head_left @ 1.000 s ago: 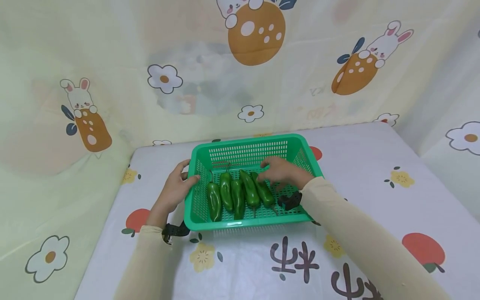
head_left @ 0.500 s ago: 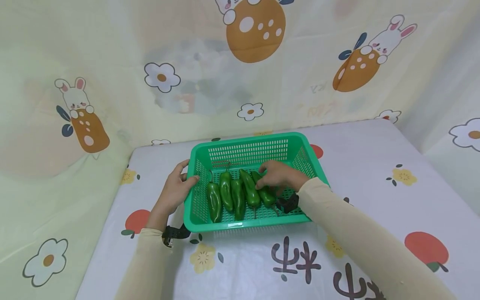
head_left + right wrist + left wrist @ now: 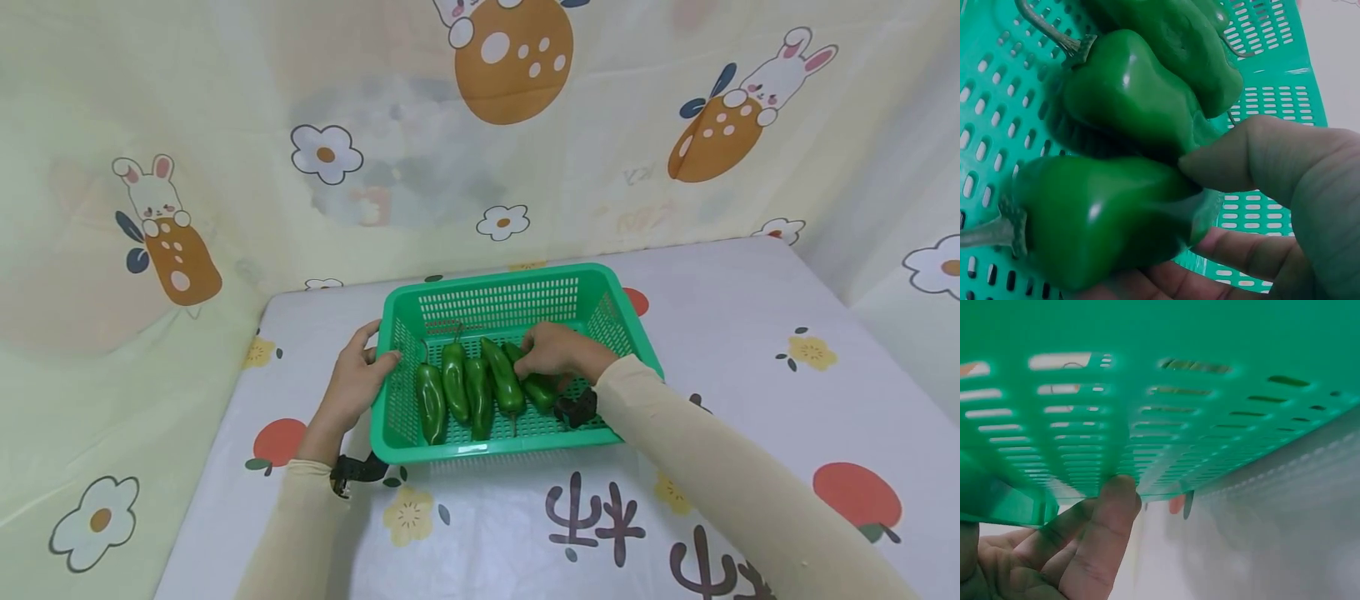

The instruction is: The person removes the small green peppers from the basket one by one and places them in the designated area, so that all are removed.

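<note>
A green plastic basket (image 3: 435, 454) with slotted walls holds several long green chili peppers (image 3: 454, 383) lying side by side. My left hand (image 3: 351, 387) grips the basket's left rim, its thumb over the edge; in the left wrist view its fingers (image 3: 1116, 512) press against the outer wall. Inside the basket, my right hand (image 3: 558, 350) holds the rightmost green chili pepper (image 3: 1104, 215) near its tip, thumb on one side and fingers curled beneath. That pepper's stem points away from the hand in the right wrist view. Another pepper (image 3: 1129, 94) lies right beside the thumb.
The basket stands on a table covered with a white printed cloth (image 3: 480, 533). Behind it hangs a cream curtain (image 3: 420, 200) with rabbit and flower prints. A black wrist device (image 3: 577, 408) on the right arm reaches down inside the basket near its front wall.
My right hand has lowered onto the rightmost pepper and taken hold of it, covering more of it. The left hand has stayed on the rim.
</note>
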The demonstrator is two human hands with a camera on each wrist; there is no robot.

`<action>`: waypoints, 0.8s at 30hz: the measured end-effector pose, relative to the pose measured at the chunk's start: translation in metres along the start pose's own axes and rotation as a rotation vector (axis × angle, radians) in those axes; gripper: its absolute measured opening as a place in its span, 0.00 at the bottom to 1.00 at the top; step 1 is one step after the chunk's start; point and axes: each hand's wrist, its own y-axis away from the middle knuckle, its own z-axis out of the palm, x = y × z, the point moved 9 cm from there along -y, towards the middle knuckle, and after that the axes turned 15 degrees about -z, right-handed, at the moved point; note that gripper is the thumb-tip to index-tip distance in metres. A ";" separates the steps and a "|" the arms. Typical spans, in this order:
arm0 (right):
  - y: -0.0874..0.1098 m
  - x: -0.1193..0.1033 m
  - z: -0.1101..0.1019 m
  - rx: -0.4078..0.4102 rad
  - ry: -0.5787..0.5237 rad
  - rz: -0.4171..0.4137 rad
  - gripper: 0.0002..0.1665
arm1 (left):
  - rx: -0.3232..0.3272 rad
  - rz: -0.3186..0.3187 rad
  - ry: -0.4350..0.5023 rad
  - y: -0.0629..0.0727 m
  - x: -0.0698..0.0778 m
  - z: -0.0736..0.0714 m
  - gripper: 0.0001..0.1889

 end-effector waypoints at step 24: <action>0.014 -0.011 -0.026 0.090 -0.019 -0.077 0.36 | 0.072 -0.008 -0.002 0.001 -0.002 0.000 0.33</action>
